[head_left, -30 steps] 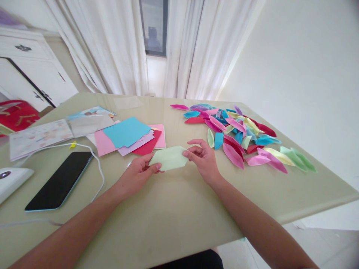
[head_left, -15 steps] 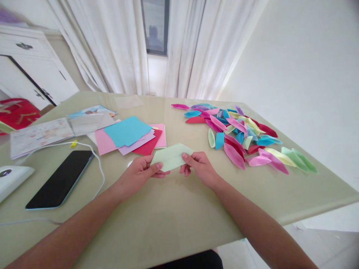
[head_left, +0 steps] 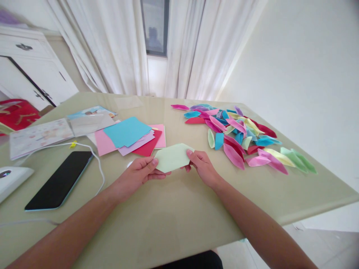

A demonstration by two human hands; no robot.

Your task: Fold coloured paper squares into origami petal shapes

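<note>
A pale green folded paper (head_left: 172, 158), six-sided with pointed ends, is held between both hands above the table. My left hand (head_left: 143, 169) pinches its left end, thumb on top and fingers beneath. At the opposite end my right hand (head_left: 202, 164) grips the paper between thumb and fingers. Behind the left hand lie square paper sheets: a blue one (head_left: 127, 131) on top, with purple, a red sheet (head_left: 148, 145) and pink ones around it. To the right spreads a pile of folded paper pieces (head_left: 235, 155) in pink, blue, red, yellow and green.
On the left lie a black phone (head_left: 60, 181), a white cable (head_left: 102, 168) and a white device (head_left: 14, 181). Printed sheets (head_left: 42, 136) and a clear plastic sleeve (head_left: 91, 123) rest farther back. The table's edge (head_left: 322, 207) runs along the right.
Both thumbs have shifted outward toward the ends of the green paper, baring more of its face. The paper stays in nearly the same place between my hands.
</note>
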